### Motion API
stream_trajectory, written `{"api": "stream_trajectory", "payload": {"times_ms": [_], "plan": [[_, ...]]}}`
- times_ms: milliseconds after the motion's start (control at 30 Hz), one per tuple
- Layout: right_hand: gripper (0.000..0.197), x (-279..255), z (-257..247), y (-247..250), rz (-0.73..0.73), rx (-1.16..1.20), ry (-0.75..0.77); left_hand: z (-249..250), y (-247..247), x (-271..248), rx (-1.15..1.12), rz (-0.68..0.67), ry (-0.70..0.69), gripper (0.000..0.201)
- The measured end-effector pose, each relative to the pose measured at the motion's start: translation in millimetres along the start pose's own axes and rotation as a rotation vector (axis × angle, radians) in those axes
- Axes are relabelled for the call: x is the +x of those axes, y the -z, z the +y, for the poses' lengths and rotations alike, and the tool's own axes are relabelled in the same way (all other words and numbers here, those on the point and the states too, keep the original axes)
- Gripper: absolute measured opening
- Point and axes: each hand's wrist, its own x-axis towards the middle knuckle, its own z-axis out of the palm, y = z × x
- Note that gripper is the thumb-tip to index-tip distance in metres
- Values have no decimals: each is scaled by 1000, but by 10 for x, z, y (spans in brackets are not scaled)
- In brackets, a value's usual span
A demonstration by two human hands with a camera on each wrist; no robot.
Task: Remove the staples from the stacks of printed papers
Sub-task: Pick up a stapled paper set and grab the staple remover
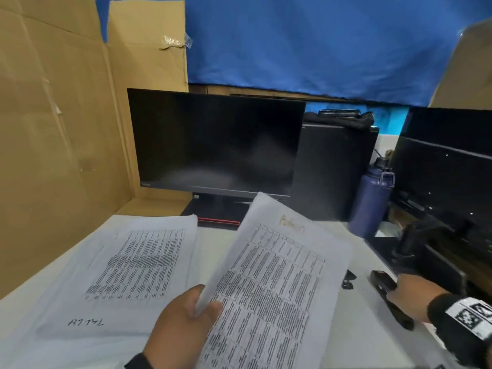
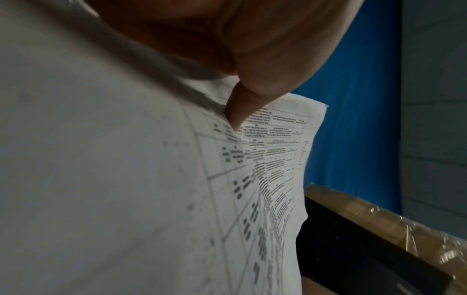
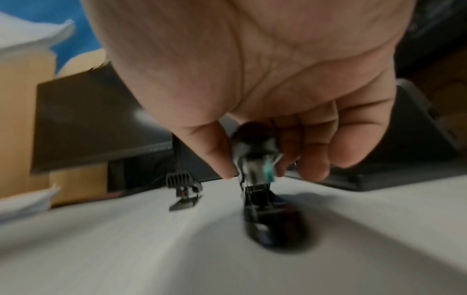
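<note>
My left hand (image 1: pixel 202 307) pinches a stapled stack of printed papers (image 1: pixel 274 275) by its lower left edge and holds it tilted above the table. In the left wrist view the thumb (image 2: pixel 237 111) presses on the printed top sheet (image 2: pixel 278 159). A second, thicker paper stack (image 1: pixel 127 267) lies flat at the left. My right hand (image 1: pixel 399 291) reaches to the right side of the table, and its thumb and fingers (image 3: pixel 267 171) grip the raised top arm of a black stapler (image 3: pixel 267 211) whose base is on the table. A small black claw staple remover (image 1: pixel 348 279) stands between the held papers and the stapler.
A dark monitor (image 1: pixel 215 145) stands behind the papers on the white table (image 1: pixel 346 328). A black computer case (image 1: pixel 332 169) and a purple bottle (image 1: pixel 370 203) are at the back right. Cardboard (image 1: pixel 53 129) walls off the left, and black equipment (image 1: pixel 439 222) crowds the right edge.
</note>
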Motion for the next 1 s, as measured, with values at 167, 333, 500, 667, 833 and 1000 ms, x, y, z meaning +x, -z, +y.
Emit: {"api": "stream_trajectory", "payload": {"times_ms": [167, 333, 500, 667, 833, 1000], "plan": [[42, -252, 45, 165, -27, 576, -28, 0, 24, -14, 58, -7, -48, 10], [25, -892, -122, 384, -32, 1511, 58, -10, -16, -59, 136, -34, -95, 11], [23, -1505, -448, 605, 229, 1253, 531, 80, -57, -153, 303, -85, -181, 14], [28, -1690, -606, 515, 294, 1015, 747, 43, -44, -150, 363, -117, -223, 6], [46, -1641, -522, 537, 241, 1029, 813, 9, 3, -123, 351, -136, -249, 15], [19, -1575, -537, 504, 371, 1048, 762, 11, -27, -127, 338, -166, -273, 10]]}}
